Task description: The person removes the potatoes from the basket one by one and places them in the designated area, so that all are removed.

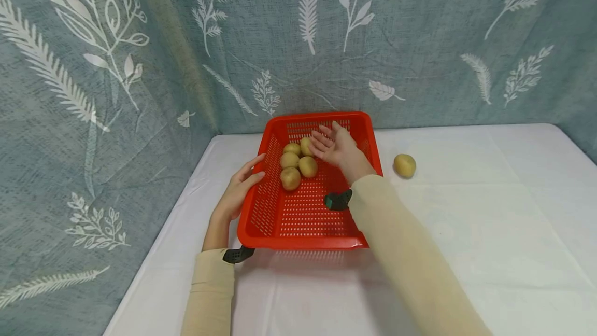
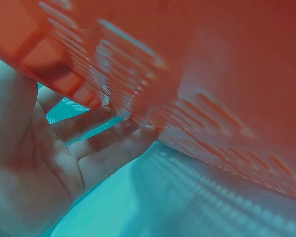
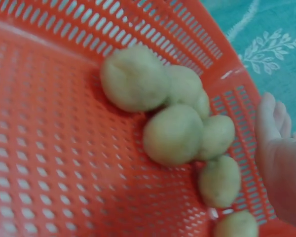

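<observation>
1. Hovering over the red basket (image 1: pixel 364 131), my right hand (image 1: pixel 337 147) is spread and holds nothing; the potatoes (image 1: pixel 298 162) lie grouped just beyond my fingertips.
2. My left hand (image 1: pixel 237 191), fingers straight, props the basket's side.
3. One potato on the table (image 1: pixel 404 165), out to my right, looks left to collect.

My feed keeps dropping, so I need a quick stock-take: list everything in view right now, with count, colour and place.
basket: one, red perforated plastic, on the table's left part, near edge raised off the cloth.
potatoes in the basket: at least six by the right wrist view, yellow-brown, clustered at its far left.
loose potato: one, yellow-brown, on the cloth right of the basket.
tablecloth: one, white, covering the table.
backdrop: grey-blue fabric with white leaf print, behind and to the left.
wrist mounts: two, dark, one on each wrist.
left hand: fingers straight, against the basket's left wall.
right hand: open, inside the basket beside the potatoes, holding nothing.
</observation>
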`<state>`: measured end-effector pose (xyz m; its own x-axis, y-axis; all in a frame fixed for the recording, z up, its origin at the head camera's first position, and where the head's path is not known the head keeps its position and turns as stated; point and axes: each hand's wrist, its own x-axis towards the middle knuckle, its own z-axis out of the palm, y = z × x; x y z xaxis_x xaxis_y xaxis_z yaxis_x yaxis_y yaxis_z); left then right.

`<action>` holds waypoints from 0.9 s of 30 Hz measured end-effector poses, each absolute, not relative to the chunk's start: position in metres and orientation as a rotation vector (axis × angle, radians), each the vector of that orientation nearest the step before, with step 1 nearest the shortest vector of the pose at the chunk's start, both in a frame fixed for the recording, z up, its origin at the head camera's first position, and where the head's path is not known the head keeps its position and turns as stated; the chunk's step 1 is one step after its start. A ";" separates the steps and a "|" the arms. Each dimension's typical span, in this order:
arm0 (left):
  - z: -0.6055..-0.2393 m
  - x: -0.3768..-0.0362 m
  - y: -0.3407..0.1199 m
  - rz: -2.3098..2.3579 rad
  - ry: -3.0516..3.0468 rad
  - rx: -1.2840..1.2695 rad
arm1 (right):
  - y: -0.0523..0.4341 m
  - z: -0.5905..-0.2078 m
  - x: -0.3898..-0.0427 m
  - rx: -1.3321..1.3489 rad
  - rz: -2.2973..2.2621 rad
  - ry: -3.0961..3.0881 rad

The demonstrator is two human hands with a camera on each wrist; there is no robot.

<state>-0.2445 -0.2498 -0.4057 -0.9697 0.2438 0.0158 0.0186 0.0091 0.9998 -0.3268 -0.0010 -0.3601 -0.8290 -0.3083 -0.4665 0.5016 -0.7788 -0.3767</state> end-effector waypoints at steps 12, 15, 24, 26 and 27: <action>-0.407 -0.245 -0.252 2.068 2.128 0.266 | -0.002 -0.384 -0.322 0.813 -2.628 0.472; -0.407 -0.245 -0.251 2.073 2.125 0.267 | 0.000 -0.389 -0.325 0.882 -2.632 0.501; -0.406 -0.245 -0.250 2.078 2.119 0.286 | 0.006 -0.492 -0.415 1.054 -2.656 0.634; -0.406 -0.245 -0.250 2.077 2.124 0.285 | 0.006 -0.502 -0.426 1.071 -2.680 0.659; -0.406 -0.245 -0.250 2.078 2.126 0.284 | 0.006 -0.503 -0.426 1.076 -2.700 0.656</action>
